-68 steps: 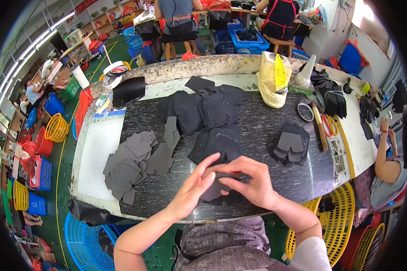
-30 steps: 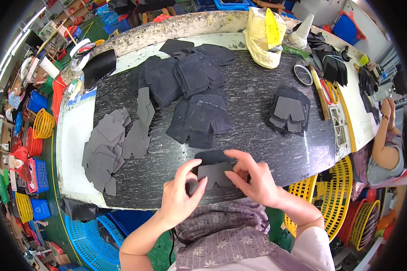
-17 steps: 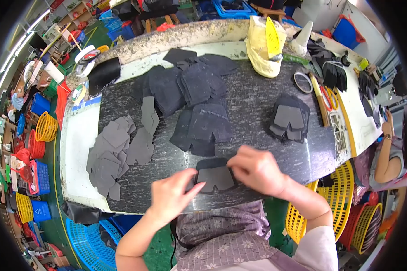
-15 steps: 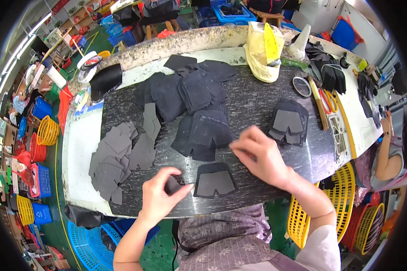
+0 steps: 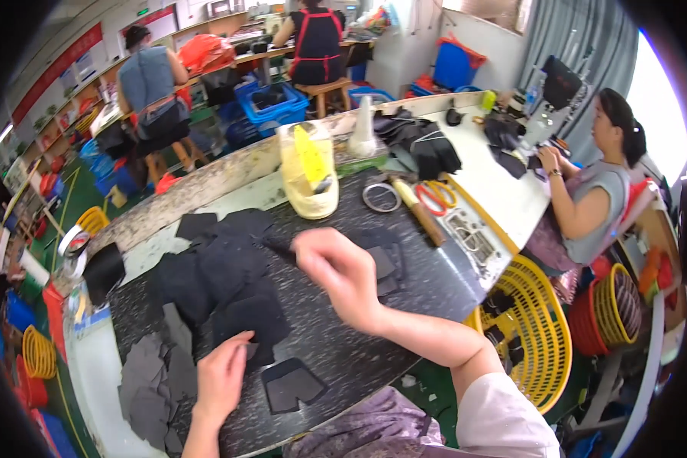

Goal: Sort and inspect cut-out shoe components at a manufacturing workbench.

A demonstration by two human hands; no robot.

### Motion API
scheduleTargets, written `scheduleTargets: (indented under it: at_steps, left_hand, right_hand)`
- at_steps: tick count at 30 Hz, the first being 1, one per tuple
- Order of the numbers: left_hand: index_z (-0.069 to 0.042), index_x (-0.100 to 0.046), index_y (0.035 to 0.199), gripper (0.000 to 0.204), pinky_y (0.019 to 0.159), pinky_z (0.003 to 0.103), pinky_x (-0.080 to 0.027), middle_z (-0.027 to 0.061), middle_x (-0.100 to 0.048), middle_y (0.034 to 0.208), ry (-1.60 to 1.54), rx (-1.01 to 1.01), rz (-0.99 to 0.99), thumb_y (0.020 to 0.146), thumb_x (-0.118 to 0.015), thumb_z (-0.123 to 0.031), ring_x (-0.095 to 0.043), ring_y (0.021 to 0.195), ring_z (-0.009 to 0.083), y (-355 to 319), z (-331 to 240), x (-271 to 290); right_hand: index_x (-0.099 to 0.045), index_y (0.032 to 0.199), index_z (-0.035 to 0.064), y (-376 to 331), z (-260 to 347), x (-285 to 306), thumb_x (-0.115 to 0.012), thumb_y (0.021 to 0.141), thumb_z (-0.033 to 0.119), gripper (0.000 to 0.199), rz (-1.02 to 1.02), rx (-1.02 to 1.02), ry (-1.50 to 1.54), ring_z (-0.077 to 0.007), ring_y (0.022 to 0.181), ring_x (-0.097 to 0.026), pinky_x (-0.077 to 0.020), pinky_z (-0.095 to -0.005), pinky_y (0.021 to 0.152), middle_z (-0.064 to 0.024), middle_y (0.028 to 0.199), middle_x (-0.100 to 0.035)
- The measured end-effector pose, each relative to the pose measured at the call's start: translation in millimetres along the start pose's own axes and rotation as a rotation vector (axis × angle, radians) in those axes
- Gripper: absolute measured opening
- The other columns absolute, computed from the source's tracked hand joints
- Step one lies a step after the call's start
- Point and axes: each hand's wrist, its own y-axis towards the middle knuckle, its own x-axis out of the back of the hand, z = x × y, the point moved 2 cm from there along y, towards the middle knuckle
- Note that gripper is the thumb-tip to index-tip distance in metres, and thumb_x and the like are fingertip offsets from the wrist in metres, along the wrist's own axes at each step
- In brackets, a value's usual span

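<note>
My left hand (image 5: 223, 375) is closed near the front of the dark work board, with a small bit of a grey piece (image 5: 252, 350) showing at its fingertips. My right hand (image 5: 342, 278) is raised over the middle of the board, its fingers pinched on a thin black piece (image 5: 281, 249) that juts out to the left. Before me lies a black piece with a notched grey piece (image 5: 291, 388) on top. Black cut pieces (image 5: 248, 317) are heaped beyond my left hand, and loose grey pieces (image 5: 141, 385) lie to its left. Behind my right hand sits a stack of grey-on-black pieces (image 5: 389, 263), partly hidden.
A cream container with a yellow scraper (image 5: 311, 172), a white cone-shaped bottle (image 5: 362, 128), a tape roll (image 5: 382, 197), a wooden-handled tool (image 5: 418, 211) and scissors (image 5: 437, 197) line the far side. A yellow basket (image 5: 538, 336) stands at right; a co-worker (image 5: 599, 183) sits beyond.
My view has swung to the right. My right hand has risen from beside the black heap, now with a black piece in its fingers. My left hand has closed in toward the heap.
</note>
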Motion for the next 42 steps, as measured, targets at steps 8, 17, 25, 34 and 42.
scheduleTargets:
  at_steps: [8, 17, 25, 34, 42]
  left_hand:
    - [0.007, -0.038, 0.143, 0.055, 0.106, 0.045, -0.043, 0.0284, -0.052, 0.137, -1.166, 0.095, 0.006, 0.104, -0.043, -0.031, -0.054, 0.126, 0.0363, -2.4, -35.4, -3.4]
    - [-0.007, -0.017, 0.156, 0.076, 0.118, 0.047, -0.023, 0.0206, -0.027, 0.157, -0.985, 0.05, 0.008, 0.101, -0.038, -0.055, -0.03, 0.144, 0.0342, -55.6, -36.1, -14.8]
    - [-0.005, -0.049, 0.14, 0.055, 0.056, 0.02, -0.049, -0.0007, -0.062, 0.068, -0.549, 0.156, -0.079, 0.088, -0.066, 0.004, -0.06, 0.058, 0.0048, -87.1, -18.8, -35.1]
    - [-0.008, -0.061, 0.122, 0.041, 0.047, 0.024, -0.044, 0.0002, -0.054, 0.062, -0.111, 0.077, -0.036, 0.084, -0.068, 0.002, -0.053, 0.049, 0.0068, -83.5, -14.0, -45.7]
    - [-0.01, -0.069, 0.099, 0.022, 0.046, 0.03, -0.044, -0.0001, -0.052, 0.059, 0.065, -0.075, -0.056, 0.078, -0.074, -0.002, -0.051, 0.044, 0.0142, -79.0, -2.6, -26.0]
  right_hand:
    - [-0.07, 0.101, 0.0087, -102.0, 23.5, 12.1, -0.082, 0.074, 0.02, 0.031, 0.572, 0.133, -0.408, -0.0261, 0.097, -0.065, -0.051, -0.0392, 0.082, -0.0102, 0.118, -0.065]
    - [-0.072, 0.102, 0.0034, -105.4, 40.5, -25.7, -0.076, 0.078, 0.001, 0.024, 0.629, 0.017, -0.131, -0.0258, 0.088, -0.069, -0.0557, -0.0311, 0.074, -0.0118, 0.105, -0.069]
    - [-0.061, 0.125, 0.0034, -117.9, 18.1, -5.6, -0.07, 0.09, 0.005, 0.035, 0.535, -0.427, -0.172, -0.0063, 0.055, -0.056, -0.0459, -0.023, 0.053, -0.0018, 0.072, -0.058]
    - [-0.065, 0.103, 0.0082, -120.7, -7.0, -12.7, -0.071, 0.086, 0.008, 0.018, 0.66, -0.029, -0.454, -0.0189, 0.052, -0.06, -0.0473, -0.0305, 0.046, -0.0048, 0.073, -0.061]
    - [-0.065, 0.1, 0.0038, -49.3, -16.8, -17.4, -0.073, 0.077, 0.01, 0.025, 0.594, 0.197, -0.518, -0.025, 0.075, -0.062, -0.0518, -0.0366, 0.061, -0.0066, 0.09, -0.057]
